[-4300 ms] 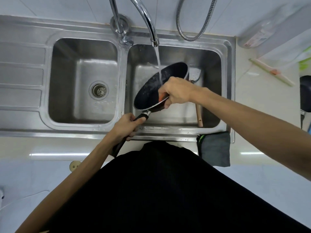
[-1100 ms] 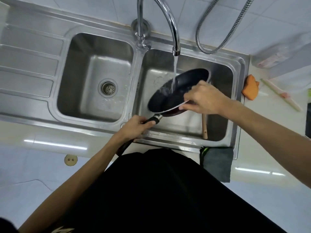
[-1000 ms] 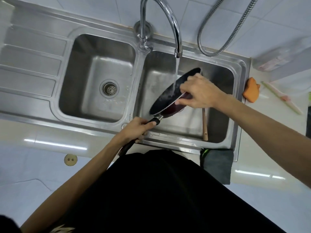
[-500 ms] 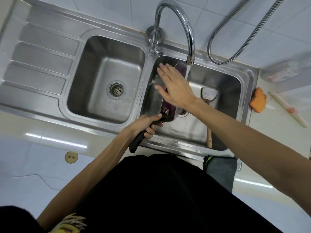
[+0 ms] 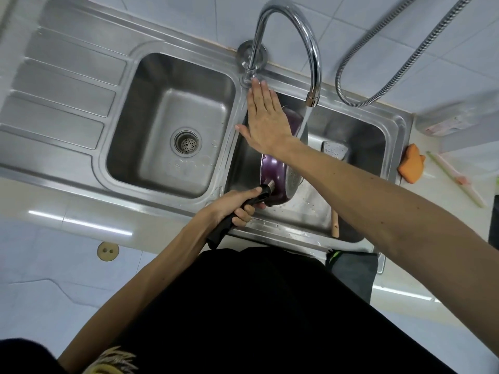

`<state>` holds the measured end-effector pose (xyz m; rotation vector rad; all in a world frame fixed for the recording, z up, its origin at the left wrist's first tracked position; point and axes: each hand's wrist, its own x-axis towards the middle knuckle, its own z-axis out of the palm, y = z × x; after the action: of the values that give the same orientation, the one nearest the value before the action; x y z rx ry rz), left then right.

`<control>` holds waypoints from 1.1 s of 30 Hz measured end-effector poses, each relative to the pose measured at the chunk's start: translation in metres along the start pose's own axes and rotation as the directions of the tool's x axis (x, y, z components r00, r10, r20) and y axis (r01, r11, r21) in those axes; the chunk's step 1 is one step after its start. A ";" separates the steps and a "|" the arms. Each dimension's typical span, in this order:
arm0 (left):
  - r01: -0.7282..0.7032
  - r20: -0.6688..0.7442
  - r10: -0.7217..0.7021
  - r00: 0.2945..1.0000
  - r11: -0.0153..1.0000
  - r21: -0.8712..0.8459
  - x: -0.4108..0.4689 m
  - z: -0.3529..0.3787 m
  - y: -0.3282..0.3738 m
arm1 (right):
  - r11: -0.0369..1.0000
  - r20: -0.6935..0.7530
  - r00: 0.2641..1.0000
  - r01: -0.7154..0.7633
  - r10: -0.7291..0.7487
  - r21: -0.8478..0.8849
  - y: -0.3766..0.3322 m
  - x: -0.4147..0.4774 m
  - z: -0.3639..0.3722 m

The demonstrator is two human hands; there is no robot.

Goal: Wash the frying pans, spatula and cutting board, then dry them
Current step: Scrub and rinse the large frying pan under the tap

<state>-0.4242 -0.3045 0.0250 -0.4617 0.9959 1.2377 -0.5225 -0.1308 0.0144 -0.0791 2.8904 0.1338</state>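
Left hand [image 5: 237,207] is gripping the handle of the frying pan [image 5: 272,176] — it is standing on edge in the right basin [image 5: 372,136]. Right hand [image 5: 266,122] is lying flat across its purple underside, fingers straight, probably touching. Spatula [image 5: 334,151] is sitting at the pan's 3 o'clock.

Steel sink unit [image 5: 118,184], 2 basins, ribbed drainboard [image 5: 59,85] at 9 o'clock. Pale tiled wall [image 5: 205,17] at 12 o'clock, with chrome gooseneck tap [image 5: 316,58] and flexible metal hose [image 5: 417,54] at 1 o'clock. Glossy pale counter [image 5: 40,195] carrying strip-light reflections [image 5: 81,224]. Pale bluish floor tiles [image 5: 54,287] at 8 o'clock.
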 end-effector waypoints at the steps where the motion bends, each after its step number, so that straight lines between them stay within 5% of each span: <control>1: -0.009 -0.008 0.009 1.000 1.000 0.017 -0.001 0.000 0.000 | 1.000 -0.001 1.000 -0.005 0.005 -0.009 0.000 0.001 -0.001; 14: -0.016 -0.075 0.025 0.997 0.993 0.118 -0.017 0.004 -0.005 | 0.997 0.061 0.997 -0.045 0.049 -0.066 0.031 0.022 -0.021; 22: -0.135 -0.215 0.207 0.954 0.942 0.308 -0.019 0.023 -0.025 | 0.990 0.167 0.986 -0.041 0.018 0.135 0.035 -0.040 -0.026; 28: -0.201 -0.243 0.441 0.864 0.744 0.637 -0.017 0.049 -0.054 | 0.927 0.130 0.951 -0.303 0.280 0.220 0.081 -0.129 -0.010; 33: -0.085 -0.246 0.606 0.757 0.464 0.882 -0.015 0.064 -0.073 | 0.678 0.181 0.826 -0.546 0.534 0.492 0.122 -0.196 0.014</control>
<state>-0.3328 -0.2865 0.0561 0.2411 2.1426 0.8191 -0.3375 0.0003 0.0590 0.8813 2.7119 -0.5587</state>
